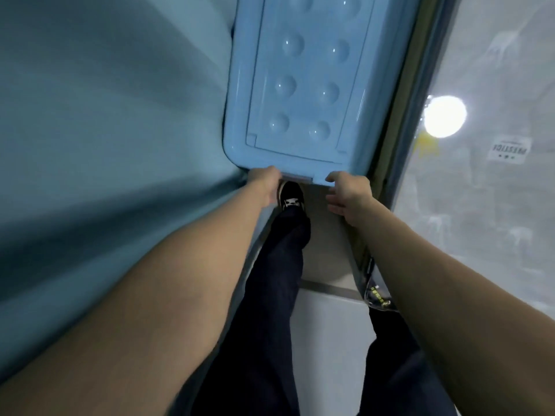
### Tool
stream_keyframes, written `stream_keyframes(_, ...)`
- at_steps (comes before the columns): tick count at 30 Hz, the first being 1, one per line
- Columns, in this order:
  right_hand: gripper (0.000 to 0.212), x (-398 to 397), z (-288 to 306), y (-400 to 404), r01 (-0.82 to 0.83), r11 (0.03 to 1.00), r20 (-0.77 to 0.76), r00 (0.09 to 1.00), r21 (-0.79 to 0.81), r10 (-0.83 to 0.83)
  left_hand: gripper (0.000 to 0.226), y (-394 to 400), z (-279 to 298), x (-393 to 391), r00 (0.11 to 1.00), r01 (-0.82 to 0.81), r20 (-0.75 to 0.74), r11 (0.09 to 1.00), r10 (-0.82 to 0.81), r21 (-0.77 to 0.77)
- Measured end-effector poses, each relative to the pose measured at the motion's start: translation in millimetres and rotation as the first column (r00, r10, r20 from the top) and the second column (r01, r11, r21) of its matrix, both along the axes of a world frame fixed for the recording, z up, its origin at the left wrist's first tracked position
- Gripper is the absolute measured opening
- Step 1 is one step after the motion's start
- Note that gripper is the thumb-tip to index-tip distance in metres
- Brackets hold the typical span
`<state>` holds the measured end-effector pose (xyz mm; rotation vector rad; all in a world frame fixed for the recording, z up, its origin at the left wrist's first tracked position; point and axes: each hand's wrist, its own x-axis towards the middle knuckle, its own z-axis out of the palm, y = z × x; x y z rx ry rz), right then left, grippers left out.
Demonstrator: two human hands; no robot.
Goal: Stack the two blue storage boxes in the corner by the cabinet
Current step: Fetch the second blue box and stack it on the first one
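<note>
A light blue storage box (pixel 303 85) fills the upper middle of the head view, its lid with round dimples facing me. My left hand (pixel 264 184) grips the box's near edge at its left corner, fingers curled under the rim. My right hand (pixel 348 195) is at the near edge's right corner, thumb touching the rim, fingers spread below it. Whether a second blue box lies under this one is hidden.
A pale blue-grey surface (pixel 105 130) runs close along the left. On the right stands a glossy panel (pixel 486 190) with a lamp's reflection and a metal frame (pixel 402 139). Below are my dark trousers, a black shoe (pixel 291 196) and a light tiled floor (pixel 327 340).
</note>
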<state>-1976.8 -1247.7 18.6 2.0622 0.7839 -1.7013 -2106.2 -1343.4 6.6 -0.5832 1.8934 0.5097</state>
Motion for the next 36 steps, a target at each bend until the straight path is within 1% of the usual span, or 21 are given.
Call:
stream_keyframes(3, 0.061, 15, -54, -10, 0.057, 0.997, 0.088, 0.995, -0.047, -0.053, 0.017, -7, -54, -7, 0.990, -0.119, -0.073, 0.992, 0.117, -0.033)
stream_keyframes(4, 0.066, 18, -72, -15, 0.093, 0.994, 0.115, 0.990, -0.051, -0.087, 0.009, -9, -72, -8, 0.984, -0.155, -0.096, 0.987, 0.151, -0.037)
stream_keyframes(5, 0.065, 19, -84, -18, 0.144, 0.989, 0.123, 0.983, -0.043, -0.138, 0.005, -8, -83, -11, 0.976, -0.194, -0.105, 0.980, 0.189, -0.038)
stream_keyframes(7, 0.059, 18, -103, -21, 0.256, 0.967, 0.109, 0.961, -0.009, -0.253, 0.010, -6, -97, -17, 0.951, -0.298, -0.090, 0.955, 0.296, -0.006)
stream_keyframes(10, 0.052, 9, -123, -17, 0.382, 0.924, 0.098, 0.918, 0.036, -0.383, 0.016, -5, -120, -26, 0.879, -0.475, -0.019, 0.878, 0.476, 0.054)
stream_keyframes(13, 0.043, -1, -129, -10, 0.524, 0.851, 0.064, 0.850, -0.010, -0.523, 0.004, -6, -126, -35, 0.825, -0.564, 0.014, 0.825, 0.564, 0.014)
stream_keyframes(15, 0.043, -2, -129, -7, 0.556, 0.830, 0.064, 0.830, -0.030, -0.554, 0.004, -9, -129, -38, 0.791, -0.612, 0.008, 0.791, 0.612, 0.011)
stream_keyframes(17, 0.042, -1, -127, -8, 0.589, 0.808, 0.050, 0.807, -0.020, -0.588, 0.007, -11, -129, -36, 0.773, -0.632, -0.017, 0.773, 0.634, 0.065)
stream_keyframes(19, 0.032, -2, -119, -8, 0.642, 0.767, 0.007, 0.767, -0.020, -0.642, 0.002, -10, -120, -36, 0.746, -0.655, -0.026, 0.741, 0.665, 0.150)
stream_keyframes(21, 0.021, -5, -104, -7, 0.716, 0.697, -0.054, 0.695, -0.032, -0.717, 0.012, -10, -109, -39, 0.723, -0.669, -0.021, 0.708, 0.690, 0.225)
stream_keyframes(23, 0.024, -10, -91, 0, 0.776, 0.631, -0.110, 0.625, -0.025, -0.773, 0.024, -8, -100, -45, 0.728, -0.653, 0.002, 0.692, 0.686, 0.308)
stream_keyframes(24, 0.027, -14, -84, 6, 0.789, 0.614, -0.143, 0.605, -0.022, -0.783, 0.031, -4, -94, -50, 0.741, -0.632, 0.009, 0.694, 0.671, 0.343)
stream_keyframes(25, 0.030, -18, -78, 11, 0.791, 0.611, -0.175, 0.599, -0.019, -0.781, 0.035, 0, -88, -53, 0.753, -0.613, 0.004, 0.698, 0.658, 0.370)
stream_keyframes(26, 0.032, -22, -71, 18, 0.790, 0.613, -0.207, 0.598, -0.011, -0.774, 0.034, 6, -83, -59, 0.757, -0.600, 0.000, 0.696, 0.653, 0.395)
stream_keyframes(29, 0.035, -35, -49, 38, 0.793, 0.609, -0.260, 0.595, 0.032, -0.761, 0.021, 26, -64, -75, 0.786, -0.550, -0.031, 0.722, 0.617, 0.420)
stream_keyframes(31, 0.036, -44, -34, 52, 0.803, 0.592, -0.265, 0.587, 0.073, -0.765, 0.020, 38, -51, -84, 0.802, -0.523, -0.055, 0.745, 0.594, 0.413)
stream_keyframes(33, 0.036, -53, -14, 65, 0.816, 0.569, -0.264, 0.574, 0.103, -0.776, 0.018, 52, -30, -91, 0.784, -0.526, -0.086, 0.732, 0.615, 0.433)
stream_keyframes(36, 0.031, -66, 20, 86, 0.819, 0.557, -0.244, 0.574, 0.138, -0.782, 0.027, 75, -2, -99, 0.739, -0.540, -0.133, 0.698, 0.661, 0.470)
